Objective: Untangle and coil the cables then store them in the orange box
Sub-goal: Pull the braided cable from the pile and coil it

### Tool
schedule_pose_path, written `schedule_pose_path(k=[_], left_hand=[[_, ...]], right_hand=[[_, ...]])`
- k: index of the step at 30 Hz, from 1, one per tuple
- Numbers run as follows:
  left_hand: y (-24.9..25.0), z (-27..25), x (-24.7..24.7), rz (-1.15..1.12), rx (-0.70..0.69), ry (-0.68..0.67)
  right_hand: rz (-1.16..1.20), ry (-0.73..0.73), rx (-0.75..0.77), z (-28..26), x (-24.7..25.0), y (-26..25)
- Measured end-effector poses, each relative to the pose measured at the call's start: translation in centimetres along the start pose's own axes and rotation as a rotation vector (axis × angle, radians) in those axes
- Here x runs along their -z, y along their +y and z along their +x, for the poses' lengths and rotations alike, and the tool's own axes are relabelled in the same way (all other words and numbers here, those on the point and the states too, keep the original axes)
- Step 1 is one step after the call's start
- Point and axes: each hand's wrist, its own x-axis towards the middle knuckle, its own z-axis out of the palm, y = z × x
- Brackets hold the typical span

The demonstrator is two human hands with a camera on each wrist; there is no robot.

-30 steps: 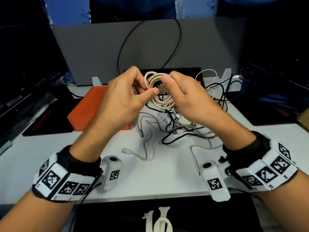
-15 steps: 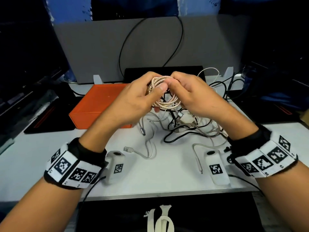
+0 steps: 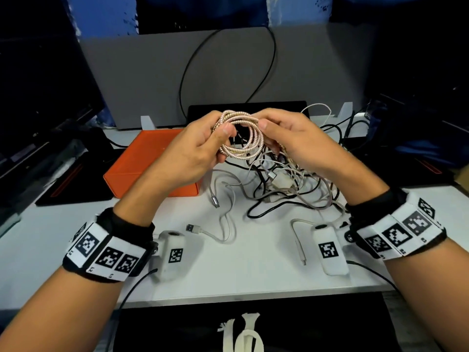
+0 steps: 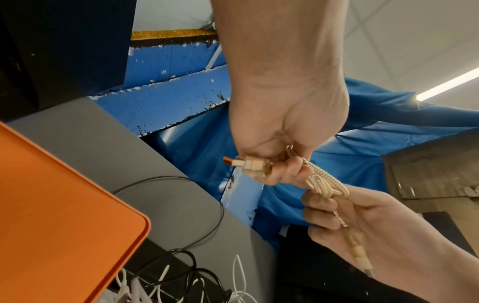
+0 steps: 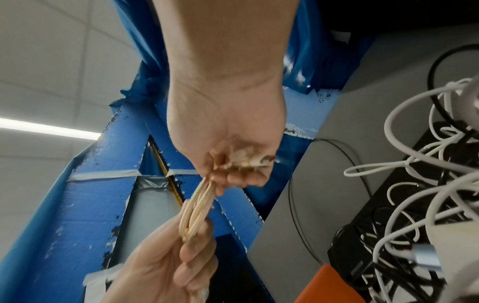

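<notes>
A grey divider panel (image 3: pixel 228 72) stands behind the white desk (image 3: pixel 253 275).

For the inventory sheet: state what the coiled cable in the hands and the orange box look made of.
Coiled cable: seems wrapped in a ribbed spiral sheath, pale pink-gold with a slight sheen; metal or plastic cannot be told.
Orange box: smooth matte orange surface with rounded corners, probably plastic or coated board.
</notes>
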Motion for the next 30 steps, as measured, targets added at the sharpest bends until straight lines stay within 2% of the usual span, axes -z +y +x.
schedule_pose_path(k=[3, 6, 8, 10, 13, 17, 19, 24, 30], left_hand=[[-0.2, -0.1, 0.5, -0.031, 0.035, -0.007], [0.1, -0.3, 0.1, -0.108, 0.075, -0.034], [0.5, -0.4, -0.4, -0.154, 0.083, -0.038], [1.0, -0.5, -0.7, -0.189, 0.080, -0.029], [1.6, -0.7, -1.0, -0.191, 0.050, -0.035], [1.9, -0.8, -0.7, -0.153, 0.043, -0.055], [2.0, -0.8, -0.2, -0.156, 0.044, -0.069], [2.1, -0.9, 1.0, -0.105, 0.058, -0.090], [2.8, -1.1, 1.3, -0.170, 0.075, -0.135]], right_hand=[[-0.143, -0.010, 0.026, -0.2, 1.5, -0.3], [-0.417, 0.074, 0.015, -0.2, 1.6, -0.3], [-0.453, 0.110, -0.019, -0.3, 0.8, -0.5], [-0.301, 0.205, -0.041, -0.4, 0.0, -0.9], [0.107, 0.370, -0.064, 0.0, -0.7, -1.4], [0.452, 0.380, -0.112, 0.1, -1.5, -1.6], [0.501, 0.370, -0.147, 0.0, -1.6, -1.7], [0.412, 0.397, -0.117, -0.1, -2.4, -2.7], [0.521, 0.312, -0.114, -0.3, -3.1, -3.0]])
